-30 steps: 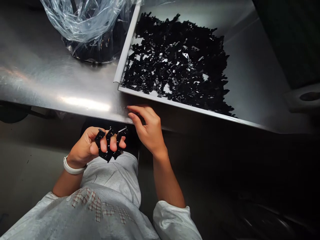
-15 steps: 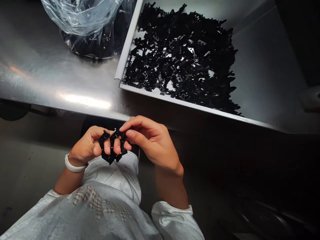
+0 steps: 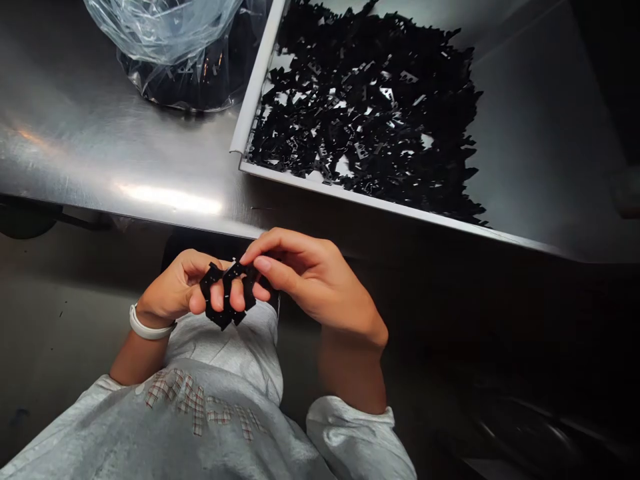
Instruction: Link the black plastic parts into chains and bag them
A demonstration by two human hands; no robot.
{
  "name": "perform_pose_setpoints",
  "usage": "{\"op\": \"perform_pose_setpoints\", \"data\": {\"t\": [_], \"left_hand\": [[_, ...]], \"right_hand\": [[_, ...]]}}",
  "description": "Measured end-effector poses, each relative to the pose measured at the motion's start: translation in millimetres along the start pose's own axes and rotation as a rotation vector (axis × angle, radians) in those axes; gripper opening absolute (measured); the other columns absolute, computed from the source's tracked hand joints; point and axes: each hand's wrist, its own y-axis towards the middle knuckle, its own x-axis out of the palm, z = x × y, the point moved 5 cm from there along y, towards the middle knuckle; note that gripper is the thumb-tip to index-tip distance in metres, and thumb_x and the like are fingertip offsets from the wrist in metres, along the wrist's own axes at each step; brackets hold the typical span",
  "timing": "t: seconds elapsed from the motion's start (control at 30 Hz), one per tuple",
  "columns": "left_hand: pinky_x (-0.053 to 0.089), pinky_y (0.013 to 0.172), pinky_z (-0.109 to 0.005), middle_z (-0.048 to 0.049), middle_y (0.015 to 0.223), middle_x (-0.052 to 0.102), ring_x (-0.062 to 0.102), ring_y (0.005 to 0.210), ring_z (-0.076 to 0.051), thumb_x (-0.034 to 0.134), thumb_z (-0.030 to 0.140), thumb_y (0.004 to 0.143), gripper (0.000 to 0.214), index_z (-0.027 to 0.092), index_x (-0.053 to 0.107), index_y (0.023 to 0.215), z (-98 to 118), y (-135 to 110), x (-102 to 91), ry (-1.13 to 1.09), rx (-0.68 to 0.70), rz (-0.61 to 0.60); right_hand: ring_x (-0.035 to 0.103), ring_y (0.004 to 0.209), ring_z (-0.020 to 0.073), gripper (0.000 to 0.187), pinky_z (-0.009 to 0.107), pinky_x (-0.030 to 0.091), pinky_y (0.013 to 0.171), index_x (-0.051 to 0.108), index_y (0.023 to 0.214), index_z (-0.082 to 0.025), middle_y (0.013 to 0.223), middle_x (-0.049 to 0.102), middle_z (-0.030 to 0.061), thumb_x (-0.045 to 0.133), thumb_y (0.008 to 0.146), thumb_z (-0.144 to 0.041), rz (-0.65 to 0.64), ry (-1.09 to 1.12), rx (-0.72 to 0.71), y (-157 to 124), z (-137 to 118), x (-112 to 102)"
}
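My left hand [image 3: 175,293], with a white band on the wrist, is closed on a few small black plastic parts [image 3: 227,293] slotted between its fingers, below the table's front edge. My right hand [image 3: 310,280] meets it from the right, with thumb and forefinger pinched at the top of the rightmost part. Whether a thin pin sits in that pinch is too small to tell. Both hands hover over my lap.
A shallow white tray [image 3: 250,107] on the steel table [image 3: 100,153] holds a heap of several black plastic parts [image 3: 370,113]. A clear plastic bag [image 3: 175,47] with more black parts lies at the back left. A thin pin [image 3: 261,208] lies near the table edge.
My right hand left the table edge, came down and left, and pinched onto the parts held in my left hand. The left hand barely moved.
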Motion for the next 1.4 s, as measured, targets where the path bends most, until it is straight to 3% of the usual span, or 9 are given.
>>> {"op": "perform_pose_setpoints", "data": {"t": [0.2,0.37,0.47,0.63,0.73,0.83,1.03,1.2,1.4], "left_hand": [[0.061,0.084,-0.043,-0.0011,0.052,0.053,0.076,0.081,-0.03,0.081,0.064,0.072,0.053,0.019,0.06,0.054,-3.1,0.2,-0.8,0.016,-0.067,0.076],[0.061,0.08,-0.038,0.0,0.054,0.053,0.075,0.075,-0.025,0.078,0.062,0.077,0.05,0.019,0.061,0.058,-0.9,0.9,0.7,0.016,0.006,0.078],[0.059,0.077,-0.031,0.0003,0.06,0.06,0.073,0.073,-0.019,0.077,0.057,0.081,0.046,0.019,0.062,0.06,3.8,1.6,1.9,-0.021,0.078,0.097],[0.06,0.087,-0.036,0.0008,0.065,0.062,0.073,0.075,-0.018,0.081,0.06,0.077,0.05,0.019,0.058,0.057,5.9,1.9,-0.2,-0.038,0.11,0.214],[0.056,0.099,-0.042,0.0024,0.061,0.058,0.074,0.081,-0.02,0.081,0.062,0.074,0.049,0.021,0.06,0.059,3.3,1.2,-0.3,-0.045,0.122,0.256],[0.052,0.106,-0.043,0.0034,0.058,0.055,0.075,0.091,-0.022,0.08,0.06,0.077,0.04,0.024,0.067,0.065,1.6,1.1,2.6,-0.089,0.135,0.253],[0.051,0.107,-0.04,0.0039,0.065,0.066,0.074,0.083,-0.017,0.08,0.054,0.08,0.026,0.028,0.078,0.077,4.5,2.4,7.7,-0.102,0.151,0.246],[0.049,0.109,-0.049,0.0,0.066,0.069,0.074,0.104,-0.028,0.085,0.06,0.072,0.041,0.022,0.069,0.064,0.5,1.6,5.4,-0.07,0.08,0.368],[0.051,0.107,-0.048,-0.0012,0.066,0.072,0.075,0.097,-0.026,0.084,0.057,0.074,0.04,0.021,0.071,0.063,2.2,3.6,9.6,-0.058,0.11,0.315]], "right_hand": [[0.063,0.063,0.0087,0.025,0.02,0.052,0.057,0.069,0.088,-0.017,0.08,0.068,0.0003,0.083,0.083,-0.038,-0.043,-0.096,-0.012,-1.5,-3.0,-0.7],[0.065,0.067,0.0092,0.018,0.022,0.055,0.063,0.069,0.089,-0.018,0.085,0.07,0.0011,0.064,0.099,-0.032,-0.066,-0.15,-0.047,-3.0,-6.7,-1.6],[0.064,0.072,0.0102,0.017,0.024,0.057,0.066,0.069,0.104,-0.021,0.095,0.068,0.0024,0.057,0.102,-0.033,0.058,-0.31,-0.145,-13.3,-7.2,0.3],[0.061,0.094,0.0205,0.027,0.036,0.059,0.075,0.064,0.126,-0.028,0.109,0.057,0.0078,0.062,0.1,-0.031,0.482,-0.789,-0.475,-53.1,-19.0,18.1],[0.062,0.094,0.0213,0.023,0.036,0.061,0.072,0.065,0.118,-0.026,0.104,0.057,0.0076,0.068,0.095,-0.026,0.44,-1.005,-0.596,-62.2,-21.9,39.4],[0.064,0.103,0.0213,0.035,0.035,0.064,0.078,0.064,0.118,-0.027,0.111,0.06,0.0075,0.069,0.09,-0.007,0.42,-1.139,-0.608,-59.2,-20.3,47.7],[0.07,0.098,0.021,0.045,0.039,0.066,0.082,0.066,0.122,-0.032,0.114,0.068,0.0064,0.064,0.09,-0.001,0.414,-1.127,-0.625,-54.9,-14.3,48.4],[0.071,0.104,0.0218,0.041,0.037,0.066,0.083,0.068,0.116,-0.029,0.102,0.068,0.0055,0.064,0.089,0.002,0.451,-1.076,-0.63,-54.2,-12.3,44.0],[0.067,0.105,0.024,0.027,0.04,0.066,0.084,0.069,0.112,-0.024,0.111,0.063,0.0104,0.076,0.088,-0.016,0.477,-1.103,-0.708,-53.3,-8.8,42.7]]}}
